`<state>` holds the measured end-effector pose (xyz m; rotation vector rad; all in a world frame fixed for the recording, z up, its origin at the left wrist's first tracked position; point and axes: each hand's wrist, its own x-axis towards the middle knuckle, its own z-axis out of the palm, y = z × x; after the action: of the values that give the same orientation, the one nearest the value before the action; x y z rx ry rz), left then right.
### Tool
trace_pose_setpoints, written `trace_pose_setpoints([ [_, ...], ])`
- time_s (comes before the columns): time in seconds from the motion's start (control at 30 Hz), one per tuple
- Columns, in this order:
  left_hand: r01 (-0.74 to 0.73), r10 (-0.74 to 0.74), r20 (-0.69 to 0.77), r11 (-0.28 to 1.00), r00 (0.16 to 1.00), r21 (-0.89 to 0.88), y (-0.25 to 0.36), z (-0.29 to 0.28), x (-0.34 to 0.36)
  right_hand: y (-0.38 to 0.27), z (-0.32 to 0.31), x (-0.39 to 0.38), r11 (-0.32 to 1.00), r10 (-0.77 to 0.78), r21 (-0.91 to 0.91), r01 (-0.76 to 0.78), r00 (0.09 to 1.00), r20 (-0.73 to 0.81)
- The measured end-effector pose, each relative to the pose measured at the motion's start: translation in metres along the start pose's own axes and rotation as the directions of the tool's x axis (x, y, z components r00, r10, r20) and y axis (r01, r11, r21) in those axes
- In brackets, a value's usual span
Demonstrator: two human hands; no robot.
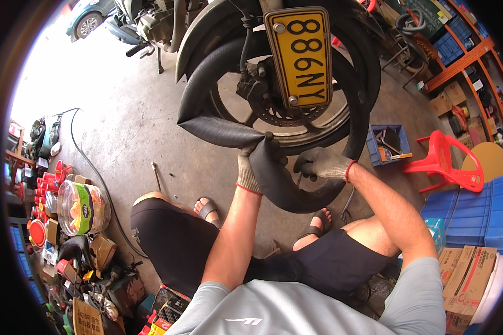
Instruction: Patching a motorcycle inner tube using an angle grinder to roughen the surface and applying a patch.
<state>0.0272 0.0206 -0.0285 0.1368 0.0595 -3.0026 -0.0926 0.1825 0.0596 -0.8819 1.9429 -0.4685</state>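
Observation:
A black inner tube (pixel 302 200), plump with air, hangs in a big loop in front of a motorcycle wheel (pixel 313 137) with a brake disc. My left hand (pixel 250 167), in a grey knit glove with dark fingertips, is closed round the tube where it is pinched into a sharp fold. Its fingers are partly hidden behind the rubber. My right hand (pixel 325 164), gloved the same way, is inside the loop, right of the left hand. Its fingers are curled; a thin thing may show below them, too small to name. A yellow plate (pixel 299 56) hangs above the wheel.
A blue crate (pixel 388 146) of tools and a red plastic chair (pixel 450 162) stand at right, near shelves (pixel 464 67). A long tool (pixel 156 177) and a black hose (pixel 89 167) lie on the floor at left, beside a clear plastic tub (pixel 84 206) and clutter.

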Motion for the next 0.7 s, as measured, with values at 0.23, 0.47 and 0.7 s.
trace_pose_setpoints([
  [0.23, -0.056, 0.062, -0.080, 0.996, 0.995, 0.077, -0.002, 0.007, -0.004, -0.006, -0.003, 0.001, 0.988, 0.052, -0.145, -0.048, 0.998, 0.024],
  [0.47, -0.019, 0.024, -0.085, 0.998, 0.996, 0.056, -0.001, 0.004, -0.001, -0.001, -0.002, 0.002, 1.000, 0.014, -0.006, -0.014, 1.000, 0.013],
  [0.7, -0.027, 0.030, -0.068, 0.999, 0.997, 0.037, 0.000, 0.005, -0.002, -0.017, -0.004, -0.003, 0.994, 0.095, -0.060, -0.092, 0.995, 0.043],
])
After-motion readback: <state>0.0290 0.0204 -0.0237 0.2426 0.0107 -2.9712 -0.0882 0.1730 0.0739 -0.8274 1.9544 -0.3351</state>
